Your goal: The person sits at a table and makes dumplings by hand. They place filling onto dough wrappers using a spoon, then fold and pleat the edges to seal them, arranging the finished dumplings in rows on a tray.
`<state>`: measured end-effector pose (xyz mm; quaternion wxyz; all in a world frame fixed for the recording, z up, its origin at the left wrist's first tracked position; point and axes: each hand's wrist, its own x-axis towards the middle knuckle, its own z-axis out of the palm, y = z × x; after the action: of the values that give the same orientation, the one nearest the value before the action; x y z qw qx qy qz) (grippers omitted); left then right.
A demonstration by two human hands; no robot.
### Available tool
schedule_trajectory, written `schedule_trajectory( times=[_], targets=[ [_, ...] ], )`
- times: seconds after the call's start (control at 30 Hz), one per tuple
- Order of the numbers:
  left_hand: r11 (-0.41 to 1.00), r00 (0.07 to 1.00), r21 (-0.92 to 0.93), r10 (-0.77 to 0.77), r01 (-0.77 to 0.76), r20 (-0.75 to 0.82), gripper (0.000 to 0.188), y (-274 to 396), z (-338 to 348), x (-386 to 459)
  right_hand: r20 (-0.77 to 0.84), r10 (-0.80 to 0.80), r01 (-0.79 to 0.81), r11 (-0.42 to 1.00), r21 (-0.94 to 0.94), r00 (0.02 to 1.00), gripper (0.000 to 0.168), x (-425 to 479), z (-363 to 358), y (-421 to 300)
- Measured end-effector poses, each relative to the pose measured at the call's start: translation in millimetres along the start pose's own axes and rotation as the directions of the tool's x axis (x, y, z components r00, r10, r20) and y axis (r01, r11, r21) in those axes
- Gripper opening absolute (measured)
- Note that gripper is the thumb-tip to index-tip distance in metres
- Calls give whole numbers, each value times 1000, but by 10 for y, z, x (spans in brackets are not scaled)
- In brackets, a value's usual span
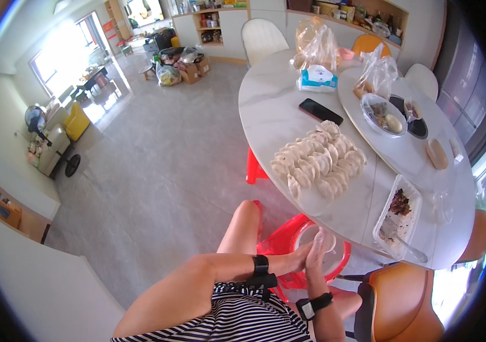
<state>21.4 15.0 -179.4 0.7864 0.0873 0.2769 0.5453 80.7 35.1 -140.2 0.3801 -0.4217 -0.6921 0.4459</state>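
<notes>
My left hand [302, 257] and my right hand [316, 252] meet palm to palm in front of me, over a red plastic stool [279, 243] at the table's near edge. Whether something lies between the palms is hidden. A pale round bowl or wrapper shows partly behind the fingertips; I cannot tell which. On the marble-patterned table [264, 94], rows of uncooked dumplings [320, 160] lie beyond my hands. To their right a white plastic tray [414, 213] holds some dark filling [400, 202] and a metal spoon [416, 253].
A smartphone [321, 112] and a pack of wipes [318, 79] lie behind the dumplings. A lazy Susan [354, 102] carries a bagged bowl [383, 115] and plastic bags. A brown chair [401, 299] stands close at the right, and a clear glass [443, 208] is near the tray.
</notes>
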Motion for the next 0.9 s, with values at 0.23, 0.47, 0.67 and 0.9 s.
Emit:
schedule_trajectory(
  times=[0.23, 0.47, 0.67, 0.9],
  targets=[
    [998, 991, -68, -25, 16, -129, 41, 233, 375, -132, 45, 17, -11, 990, -142, 999, 59, 37, -184, -71],
    [992, 949, -16, -123, 123, -291, 29, 167, 471, -292, 70, 152, -145, 985, -92, 986, 59, 192, -333, -1],
    [987, 991, -116, -117, 109, -65, 28, 339, 304, -289, 73, -204, 210, 974, -89, 976, 56, -37, -119, -599],
    [985, 877, -76, -170, 152, -450, 31, 206, 600, -316, 77, 80, -69, 988, -140, 994, 56, 194, -385, -203]
  ],
)
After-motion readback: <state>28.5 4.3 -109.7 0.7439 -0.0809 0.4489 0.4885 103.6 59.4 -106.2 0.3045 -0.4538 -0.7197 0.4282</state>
